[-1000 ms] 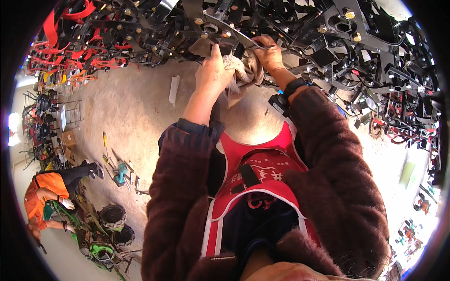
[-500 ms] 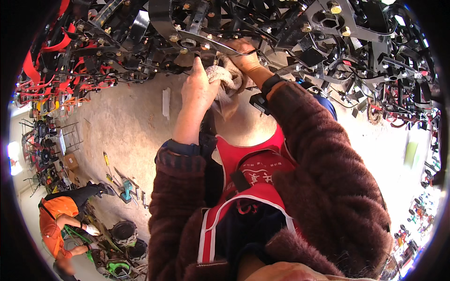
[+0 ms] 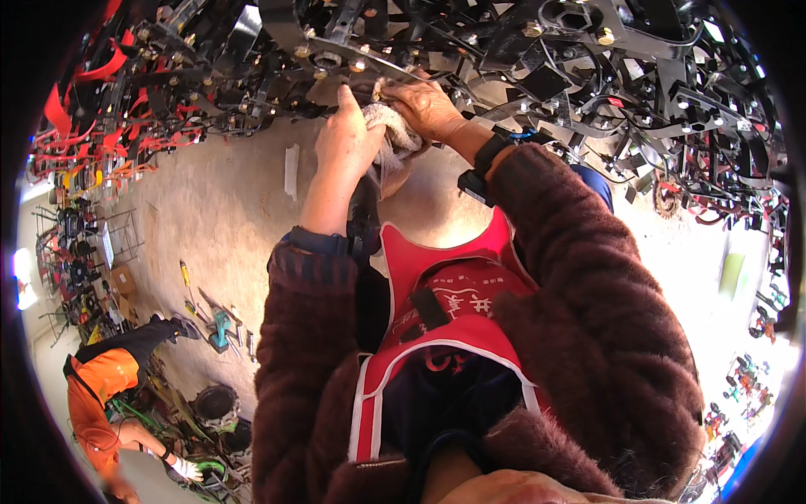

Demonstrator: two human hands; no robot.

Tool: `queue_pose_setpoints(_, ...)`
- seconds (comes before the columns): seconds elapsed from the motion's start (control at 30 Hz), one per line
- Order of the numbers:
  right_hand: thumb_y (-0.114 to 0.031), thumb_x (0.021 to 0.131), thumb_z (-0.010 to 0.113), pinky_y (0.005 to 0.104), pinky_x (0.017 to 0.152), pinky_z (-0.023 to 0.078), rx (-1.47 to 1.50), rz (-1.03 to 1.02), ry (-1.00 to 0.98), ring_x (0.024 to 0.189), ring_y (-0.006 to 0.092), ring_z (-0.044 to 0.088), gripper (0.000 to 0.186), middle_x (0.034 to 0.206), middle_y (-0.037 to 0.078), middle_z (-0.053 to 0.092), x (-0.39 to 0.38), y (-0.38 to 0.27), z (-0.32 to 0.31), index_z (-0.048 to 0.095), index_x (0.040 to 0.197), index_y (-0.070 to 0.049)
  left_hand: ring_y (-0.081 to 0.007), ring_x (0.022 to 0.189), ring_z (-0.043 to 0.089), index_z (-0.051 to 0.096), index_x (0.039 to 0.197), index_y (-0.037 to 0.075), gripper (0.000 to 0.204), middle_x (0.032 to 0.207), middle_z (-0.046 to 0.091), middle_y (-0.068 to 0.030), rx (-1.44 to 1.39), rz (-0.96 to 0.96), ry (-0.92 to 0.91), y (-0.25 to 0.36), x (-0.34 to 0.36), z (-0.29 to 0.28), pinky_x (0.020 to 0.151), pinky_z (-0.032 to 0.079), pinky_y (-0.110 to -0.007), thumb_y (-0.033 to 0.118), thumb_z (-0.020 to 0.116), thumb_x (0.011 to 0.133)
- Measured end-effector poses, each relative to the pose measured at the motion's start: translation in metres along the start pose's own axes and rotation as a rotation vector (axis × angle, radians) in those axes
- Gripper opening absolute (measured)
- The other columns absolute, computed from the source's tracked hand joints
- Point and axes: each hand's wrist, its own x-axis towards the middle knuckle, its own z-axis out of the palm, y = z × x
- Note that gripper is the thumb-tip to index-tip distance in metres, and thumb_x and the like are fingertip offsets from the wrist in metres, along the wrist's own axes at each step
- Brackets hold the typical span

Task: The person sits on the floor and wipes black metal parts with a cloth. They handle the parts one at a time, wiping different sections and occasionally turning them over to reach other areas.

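My left hand (image 3: 344, 141) is closed on a bunched beige cloth (image 3: 393, 133), with the thumb pointing up toward a black steel bar (image 3: 378, 69) with brass-coloured bolts. My right hand (image 3: 428, 109) is at the cloth's upper right, just under the bar, with its fingers curled; what its fingertips hold is hidden. The cloth hangs beneath the bolted assembly between both hands.
Dense black metal parts (image 3: 630, 118) run across the top, red ones (image 3: 59, 113) at left. A teal power tool (image 3: 220, 330) and hand tools lie on the concrete floor (image 3: 193, 218). At lower left, a person in orange (image 3: 92, 403) works among green machinery (image 3: 214, 466).
Both hands and the cloth have moved left in the picture as the view shifted. The co-worker's gloved hand has moved down toward the green machinery.
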Motion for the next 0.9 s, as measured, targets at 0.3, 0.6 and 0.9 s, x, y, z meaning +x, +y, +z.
queue_pose_setpoints(0.3, -0.017, 0.076, 0.071, 0.0448, 0.097, 0.041, 0.099, 0.191, 0.131, 0.109, 0.0363, 0.052, 0.06, 0.119, 0.015, 0.058, -0.034, -0.011, 0.003, 0.052, 0.133, -0.014, -0.0437, 0.11, 0.06, 0.024, 0.15, 0.004, 0.088, 0.114, 0.061, -0.0323, -0.05, 0.043, -0.038, -0.012, -0.002, -0.004, 0.095, 0.048, -0.047, 0.033, 0.068, 0.079)
queue_pose_setpoints(0.6, -0.012, 0.088, 0.068, 0.0258, 0.083, 0.048, 0.627, 0.597, -0.091, 0.085, 0.0112, 0.059, 0.031, 0.093, 0.003, 0.066, -0.06, -0.021, -0.019, 0.061, 0.118, -0.006, -0.0376, 0.103, 0.063, 0.064, 0.107, 0.004, 0.034, 0.106, 0.067, -0.0199, 0.079, 0.211, -0.099, -0.03, -0.005, 0.0, 0.088, 0.05, -0.045, 0.025, 0.061, 0.08)
queue_pose_setpoints(0.9, -0.01, 0.096, 0.06, 0.025, 0.084, 0.047, 0.899, 0.523, 0.277, 0.09, 0.0073, 0.057, 0.008, 0.093, 0.0, 0.064, -0.086, -0.064, -0.049, 0.061, 0.101, -0.005, -0.0276, 0.117, 0.057, 0.059, 0.123, 0.002, 0.048, 0.127, 0.059, -0.0171, -0.194, 0.586, -0.627, -0.03, -0.017, 0.007, 0.099, 0.044, -0.036, 0.027, 0.066, 0.083)
